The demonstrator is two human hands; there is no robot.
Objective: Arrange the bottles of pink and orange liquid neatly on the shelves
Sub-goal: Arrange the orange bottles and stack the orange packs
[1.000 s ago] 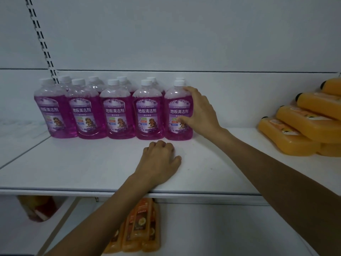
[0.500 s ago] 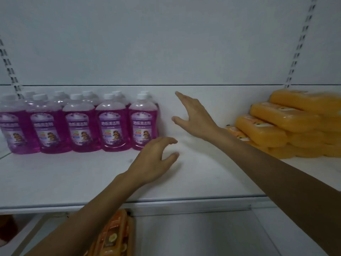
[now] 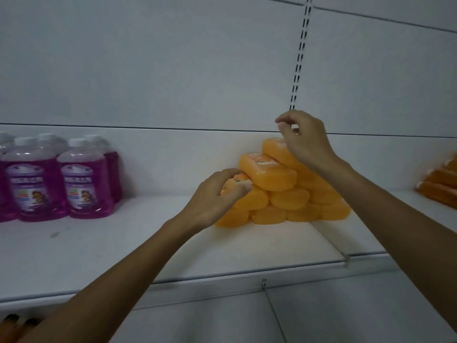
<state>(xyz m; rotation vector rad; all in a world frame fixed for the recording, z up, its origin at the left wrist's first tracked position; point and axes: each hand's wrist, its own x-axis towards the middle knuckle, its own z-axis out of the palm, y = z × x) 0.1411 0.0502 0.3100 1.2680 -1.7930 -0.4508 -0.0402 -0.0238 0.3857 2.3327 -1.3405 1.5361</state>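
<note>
A pile of orange-liquid bottles point(image 3: 289, 196) lies flat on the white shelf point(image 3: 123, 243), right of centre. My left hand point(image 3: 217, 191) grips the labelled end of an orange bottle point(image 3: 238, 180) at the pile's left side, fingers over it and thumb under. Above the topmost orange bottle point(image 3: 274, 149) hovers my right hand point(image 3: 304, 142), its fingers loosely bent and holding nothing. Pink-liquid bottles point(image 3: 85, 189) with white caps stand upright in rows at the left of the same shelf.
More orange bottles point(image 3: 440, 184) lie stacked at the far right edge. A slotted upright rail point(image 3: 299, 58) runs up the back wall behind my right hand. Dark-capped orange bottles point(image 3: 14, 328) show on the lower shelf at bottom left.
My view has swung right, from the pink bottles to the orange pile. My right hand let go of a pink bottle and both hands moved right to the orange pile, the left taking hold of a bottle.
</note>
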